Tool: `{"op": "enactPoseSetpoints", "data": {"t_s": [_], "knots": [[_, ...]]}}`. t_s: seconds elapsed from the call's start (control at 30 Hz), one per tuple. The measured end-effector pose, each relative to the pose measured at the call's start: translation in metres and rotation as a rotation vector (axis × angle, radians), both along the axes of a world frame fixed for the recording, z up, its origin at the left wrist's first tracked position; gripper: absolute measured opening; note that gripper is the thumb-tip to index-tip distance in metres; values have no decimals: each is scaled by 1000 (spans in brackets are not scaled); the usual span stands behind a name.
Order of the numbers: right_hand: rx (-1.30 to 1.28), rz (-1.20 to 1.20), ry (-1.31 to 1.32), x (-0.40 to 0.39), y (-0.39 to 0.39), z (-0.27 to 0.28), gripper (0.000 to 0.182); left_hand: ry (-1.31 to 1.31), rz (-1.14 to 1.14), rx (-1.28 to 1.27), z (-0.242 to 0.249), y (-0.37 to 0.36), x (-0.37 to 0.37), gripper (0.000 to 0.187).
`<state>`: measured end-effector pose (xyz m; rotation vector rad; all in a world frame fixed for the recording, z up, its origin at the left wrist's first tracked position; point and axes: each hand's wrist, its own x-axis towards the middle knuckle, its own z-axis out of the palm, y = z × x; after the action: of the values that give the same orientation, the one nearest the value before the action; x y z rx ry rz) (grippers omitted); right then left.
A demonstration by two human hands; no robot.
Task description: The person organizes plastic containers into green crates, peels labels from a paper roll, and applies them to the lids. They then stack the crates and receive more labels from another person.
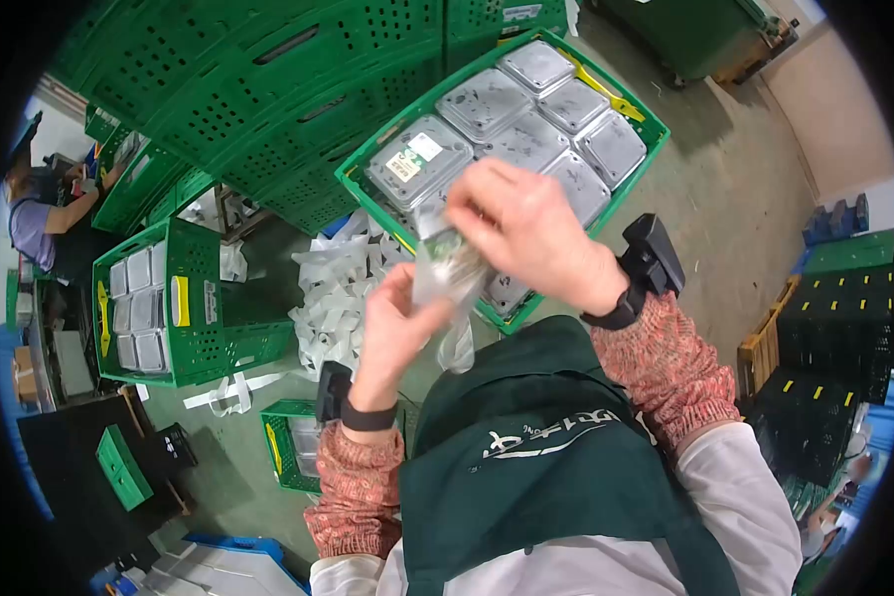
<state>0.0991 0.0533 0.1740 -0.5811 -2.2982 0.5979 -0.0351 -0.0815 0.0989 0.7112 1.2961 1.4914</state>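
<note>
My left hand (392,333) is closed round the lower part of a roll of labels (445,270), pale with green print and blurred by motion. A loose strip of white backing paper (457,346) hangs below it. From above, my right hand (536,233) pinches at the upper side of the roll; its fingertips partly hide what they grip. Just beyond my hands stands a green crate (638,111) filled with clear-lidded plastic trays (482,104). One tray (419,162), at the near left, carries a white and green label.
Stacked green crates (268,89) rise behind on the left. A heap of white paper strips (340,288) lies on the floor. Another tray-filled crate (199,288) stands at left, near a co-worker (45,219). Dark crates (834,323) are stacked at right.
</note>
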Motion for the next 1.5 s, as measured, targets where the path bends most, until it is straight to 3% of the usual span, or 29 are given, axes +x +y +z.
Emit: {"op": "enactPoseSetpoints", "data": {"t_s": [0.1, 0.23, 0.37, 0.4, 0.43, 0.5, 0.57, 0.6, 0.7, 0.73, 0.77, 0.83, 0.87, 0.93, 0.97, 1.0, 1.03, 1.1, 1.13, 1.17, 1.23, 1.27, 1.33, 1.4, 1.43, 1.5], "knots": [[-154, -101, 90, 8, 20, 5, 9, 226, -96, -79, -13, -18, 32, 23], [-322, -516, 327, 45, 66, -9, 18, 63, -91, -151, -50, -37, 24, 19], [-467, -355, -163, 86, 56, -112, 36, 150, 20, -56, -30, -56, -9, 17], [-622, -343, -155, 94, 46, -150, 39, 194, 33, -14, -21, -57, -16, 18], [-676, -404, -199, 89, 30, -146, 39, 251, 50, -7, -7, -57, -21, 20], [-621, -460, -385, 84, 21, -177, 43, 375, -58, 84, 25, -59, -38, 25], [-355, -503, -663, 73, 12, -183, 49, 485, -233, 315, 42, -58, -61, 26], [-210, -517, -793, 64, 8, -179, 53, 439, -196, 342, 57, -60, -61, 31], [-150, -364, -570, 40, -10, -116, 74, 271, -264, 417, 89, -69, -76, 40], [-401, -42, -346, 28, -12, -97, 76, 167, -258, 578, 84, -72, -79, 51], [-637, 279, -113, 13, -15, -81, 79, 104, -228, 601, 87, -74, -77, 43], [-825, 836, 90, -19, -29, -54, 68, -24, -175, 660, 95, -74, -74, 29], [-905, 898, -8, -30, -34, -46, 62, -65, -313, 744, 94, -72, -80, 36], [-1068, 1022, -218, -45, -50, -33, 50, -115, -132, 625, 61, -101, -100, 45], [-1177, 917, -187, -43, -60, -21, 32, -140, -37, 565, 52, -118, -107, 51], [-1130, 820, -159, -42, -67, -21, 30, 53, 177, 181, 62, -131, -106, 68], [-1080, 722, -131, -41, -71, -21, 28, 453, -142, 51, 77, -120, -125, 79], [-1060, 689, -52, -42, -77, -32, 28, 782, 163, 150, 76, -116, -120, 91], [-1054, 667, -16, -42, -82, -36, 28, 671, 223, 300, 74, -111, -111, 104], [-1093, 637, 39, -42, -90, -34, 28, 655, 177, 371, 81, -104, -98, 103], [-1170, 592, 142, -50, -105, -27, 27, 612, -4, 278, 74, -95, -82, 68], [-1039, 514, 278, -56, -110, -34, 28, 357, 68, 259, 63, -90, -75, 49], [-778, 404, 20, -52, -98, -31, 30, -41, 182, 325, 42, -76, -59, 25], [-574, 341, -210, -34, -76, -18, 37, -101, 203, 299, 26, -67, -55, 30], [-619, 231, -105, -26, -68, -20, 29, -107, 193, 317, 31, -60, -49, 33], [-445, 193, 8, -12, -51, -2, 35, 72, 119, 198, 36, -50, -36, 43]]}}
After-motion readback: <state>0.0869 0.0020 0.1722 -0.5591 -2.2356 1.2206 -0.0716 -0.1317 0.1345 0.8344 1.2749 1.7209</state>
